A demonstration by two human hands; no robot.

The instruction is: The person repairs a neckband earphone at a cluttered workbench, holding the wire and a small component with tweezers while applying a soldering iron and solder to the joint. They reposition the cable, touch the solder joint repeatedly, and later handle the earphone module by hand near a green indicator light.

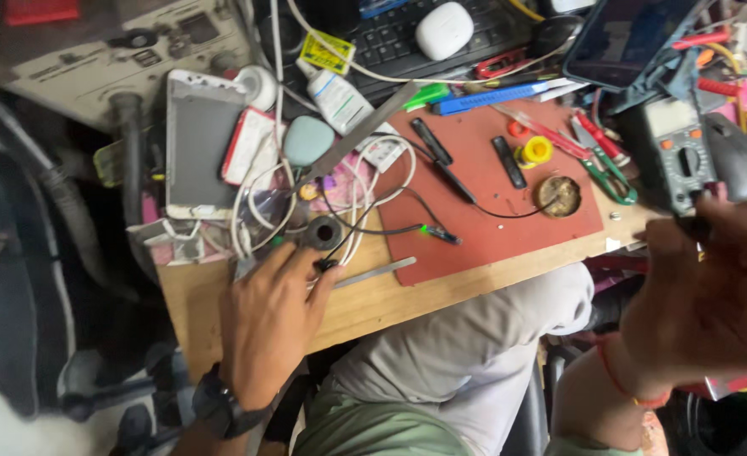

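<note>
I took the red mat (508,211) on the wooden table (365,304) as my landmark. My left hand (268,317) lay flat on the table just off the mat's near left corner, palm down, fingers spread and loosely extended. Its fingertips (327,268) touched a small dark clip at the end of a thin black wire (373,230), but I could not tell whether the grip had closed on it or merely rested there. A black watch (217,404) sat on that wrist. Just beyond the fingertips, left of the mat, stood a black ring-shaped part (323,231), and a flat metal strip (377,272) lay beside the hand against the mat's near edge.

My right hand (711,295) was raised past the mat's right edge, close to the camera and blurred. Its grip was curled shut around something dark, whose kind I could not make out. A red thread bracelet (622,384) circled that wrist. Just behind that hand, off the mat's right side, sat a multimeter (673,156).

On the mat itself lay a round brass-coloured tin (559,196), a yellow cap (536,150) and a black probe (453,179). Green-handled scissors (605,169) lay across its right edge. Left of the mat, amid white cables, a phone frame (198,143) lay face down.
</note>
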